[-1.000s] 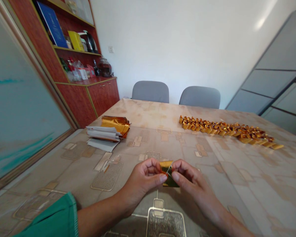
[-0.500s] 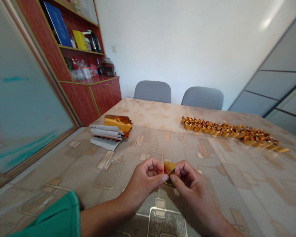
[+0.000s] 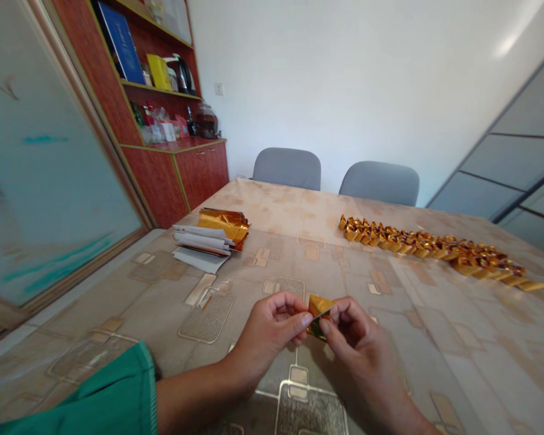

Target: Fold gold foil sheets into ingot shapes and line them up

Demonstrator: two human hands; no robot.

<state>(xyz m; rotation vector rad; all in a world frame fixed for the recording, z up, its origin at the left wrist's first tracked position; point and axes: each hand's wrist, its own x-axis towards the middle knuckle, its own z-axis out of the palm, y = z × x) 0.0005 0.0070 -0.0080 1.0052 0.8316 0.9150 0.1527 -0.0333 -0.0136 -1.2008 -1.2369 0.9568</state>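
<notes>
A small folded piece of gold foil paper (image 3: 320, 306) is held just above the table, in front of me. My left hand (image 3: 278, 326) pinches its left side between thumb and fingers. On the opposite side my right hand (image 3: 351, 332) grips it with thumb and forefinger. The upper part of the foil forms a slanted flap; its lower part is dark and partly covered by my fingers. To the left lies a stack of gold foil sheets (image 3: 224, 223) and white-backed papers (image 3: 202, 241). Rows of folded gold foil pieces (image 3: 417, 241) stand on the right.
The table (image 3: 254, 284) has a patterned cover. Two grey chairs (image 3: 286, 168) stand at its far edge, before a white wall. A red-brown cabinet (image 3: 163, 175) with bottles and a kettle (image 3: 184, 74) is at the back left, near a frosted glass door (image 3: 40, 169).
The view has turned slightly left, so everything sits further right. My left thumb has shifted a little up along the foil, and the gold flap appears slightly wider. Both hands keep their hold.
</notes>
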